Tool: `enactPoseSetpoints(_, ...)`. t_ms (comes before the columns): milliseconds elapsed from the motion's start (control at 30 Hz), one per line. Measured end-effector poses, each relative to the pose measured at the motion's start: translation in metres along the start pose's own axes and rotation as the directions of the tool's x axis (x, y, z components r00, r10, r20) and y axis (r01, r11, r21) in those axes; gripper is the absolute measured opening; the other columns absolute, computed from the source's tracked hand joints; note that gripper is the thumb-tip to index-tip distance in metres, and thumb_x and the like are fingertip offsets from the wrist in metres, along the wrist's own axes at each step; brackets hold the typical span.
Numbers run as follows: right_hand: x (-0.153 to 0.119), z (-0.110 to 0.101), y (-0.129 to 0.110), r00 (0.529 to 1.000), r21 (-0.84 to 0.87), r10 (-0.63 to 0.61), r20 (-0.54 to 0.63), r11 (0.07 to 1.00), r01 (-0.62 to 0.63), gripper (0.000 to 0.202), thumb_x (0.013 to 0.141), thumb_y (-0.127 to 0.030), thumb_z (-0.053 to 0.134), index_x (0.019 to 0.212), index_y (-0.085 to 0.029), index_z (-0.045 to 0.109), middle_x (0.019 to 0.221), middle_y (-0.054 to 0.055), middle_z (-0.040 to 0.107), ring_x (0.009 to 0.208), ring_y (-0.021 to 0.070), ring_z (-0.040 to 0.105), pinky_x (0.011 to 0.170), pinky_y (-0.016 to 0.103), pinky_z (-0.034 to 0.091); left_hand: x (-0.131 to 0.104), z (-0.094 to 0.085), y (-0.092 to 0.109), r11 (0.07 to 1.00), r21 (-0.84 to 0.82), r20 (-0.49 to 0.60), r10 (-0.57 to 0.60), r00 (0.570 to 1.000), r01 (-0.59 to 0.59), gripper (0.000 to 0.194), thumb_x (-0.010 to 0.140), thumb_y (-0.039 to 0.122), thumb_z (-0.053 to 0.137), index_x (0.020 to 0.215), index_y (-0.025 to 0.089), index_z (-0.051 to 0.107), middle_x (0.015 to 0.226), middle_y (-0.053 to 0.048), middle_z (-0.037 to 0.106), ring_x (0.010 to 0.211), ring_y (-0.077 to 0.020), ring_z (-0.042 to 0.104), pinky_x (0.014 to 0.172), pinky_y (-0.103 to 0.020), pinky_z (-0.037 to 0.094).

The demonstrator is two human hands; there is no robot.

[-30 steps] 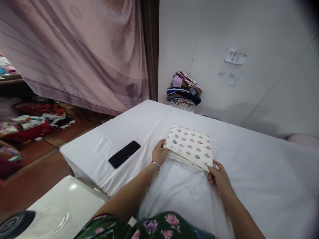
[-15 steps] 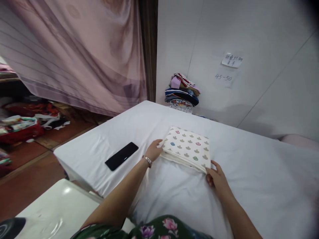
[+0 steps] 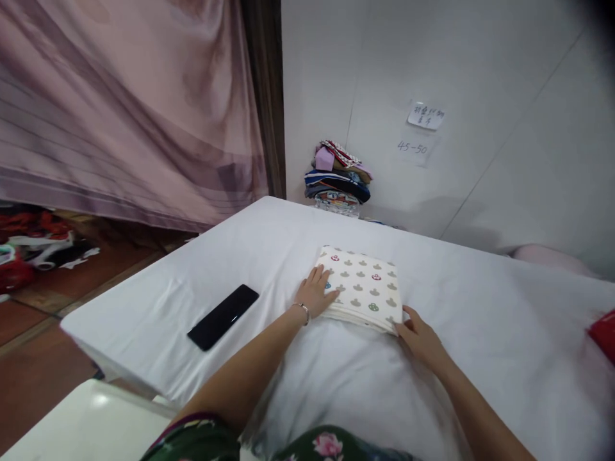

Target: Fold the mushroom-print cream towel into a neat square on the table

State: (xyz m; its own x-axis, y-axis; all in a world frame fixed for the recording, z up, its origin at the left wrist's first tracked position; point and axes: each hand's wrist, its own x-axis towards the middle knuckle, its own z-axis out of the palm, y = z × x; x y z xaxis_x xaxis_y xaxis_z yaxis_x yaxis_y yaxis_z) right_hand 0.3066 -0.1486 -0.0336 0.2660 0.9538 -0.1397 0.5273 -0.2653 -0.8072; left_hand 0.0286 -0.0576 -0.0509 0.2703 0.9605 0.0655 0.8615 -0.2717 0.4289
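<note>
A folded white cloth (image 3: 362, 282) with small grey, red, blue and green mushroom-like prints lies flat on the white-covered table (image 3: 365, 371). My left hand (image 3: 317, 291) rests on its left side, palm down with the fingers spread. At the near right corner, my right hand (image 3: 418, 336) pinches the edge of the cloth between thumb and fingers. The lower layers of the fold show along the near edge. To the left of my left hand lies a black phone (image 3: 223, 317).
A pile of folded fabrics (image 3: 339, 179) stands at the far edge by the wall, under a paper note (image 3: 426, 115). A pink curtain (image 3: 144, 115) hangs at the left. A white stool-like surface (image 3: 91, 422) is at lower left. Something red (image 3: 603, 336) enters at the right.
My left hand has moved from pinching the cloth's left edge to lying flat on top of it. My right hand stays at the near right corner. The view has turned slightly right.
</note>
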Motion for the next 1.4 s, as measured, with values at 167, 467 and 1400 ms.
enactPoseSetpoints(167,0.016,0.003,-0.054,0.879,-0.483,-0.477,-0.005,0.771,0.415,0.055,0.082,-0.037,0.044,0.133,-0.018,0.04,0.136,0.011,0.043,0.125,0.0273,0.039,0.099,0.041,0.034,0.001,-0.002,0.004,1.0,0.017,-0.012,-0.009,1.0,0.009,0.065,0.084,0.054,0.039,0.139,0.021,0.029,0.152,-0.007,0.012,0.138,-0.0246,0.01,0.107,-0.044,0.022)
enactPoseSetpoints(467,0.095,0.064,-0.063,0.919,-0.723,-0.346,0.19,0.584,0.369,0.065,0.088,-0.05,0.028,0.14,-0.011,0.028,0.149,0.014,0.02,0.137,0.0282,0.013,0.108,0.048,0.011,0.001,0.002,0.001,1.0,-0.001,-0.024,0.004,1.0,-0.004,0.062,0.085,0.053,0.04,0.138,0.024,0.031,0.151,-0.006,0.015,0.138,-0.0257,0.011,0.107,-0.046,0.023)
enactPoseSetpoints(1400,0.103,0.071,-0.043,0.903,-0.718,-0.397,0.167,0.579,0.387,0.062,0.089,-0.05,0.03,0.137,-0.011,0.035,0.147,0.013,0.027,0.136,0.0274,0.019,0.107,0.046,0.011,0.097,0.001,0.011,0.996,0.004,0.065,-0.089,0.994,0.089,0.072,0.083,0.062,0.028,0.142,0.022,0.023,0.153,-0.001,0.003,0.139,-0.0234,-0.001,0.107,-0.05,0.019)
